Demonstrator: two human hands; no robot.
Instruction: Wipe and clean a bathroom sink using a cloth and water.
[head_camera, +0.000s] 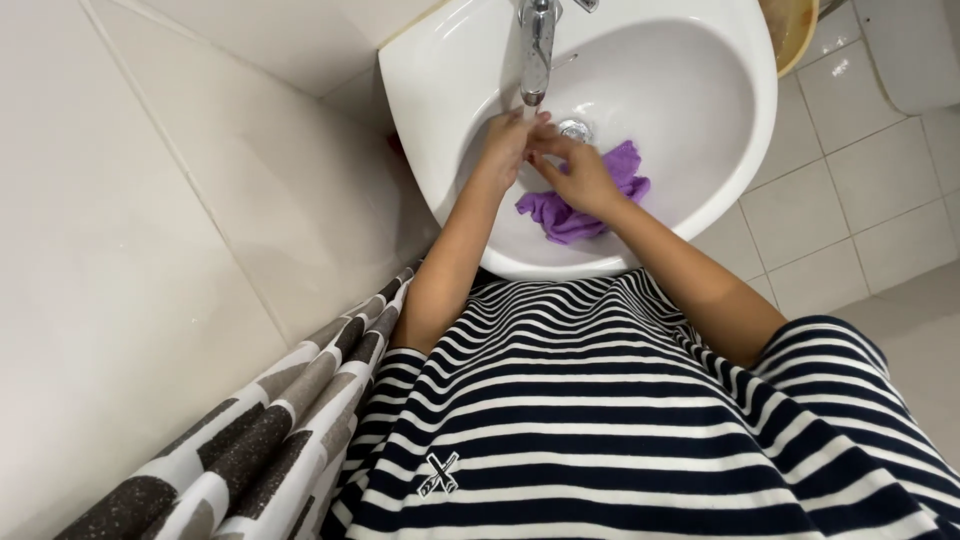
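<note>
Hands meet under the chrome tap (537, 50) in the white sink (720, 150): the left hand (507, 148) has its fingers loosely curled beneath the running water, holding nothing, and the right hand (580, 175) touches its fingertips, also empty. Just beneath the right hand, a crumpled purple cloth (560, 215) lies in the basin beside the metal drain (575, 128). Nearer the camera are a navy-and-white striped shirt (600, 430), a grey-patterned curtain (270, 430) on the left, and the tiled floor (850, 200) on the right.
</note>
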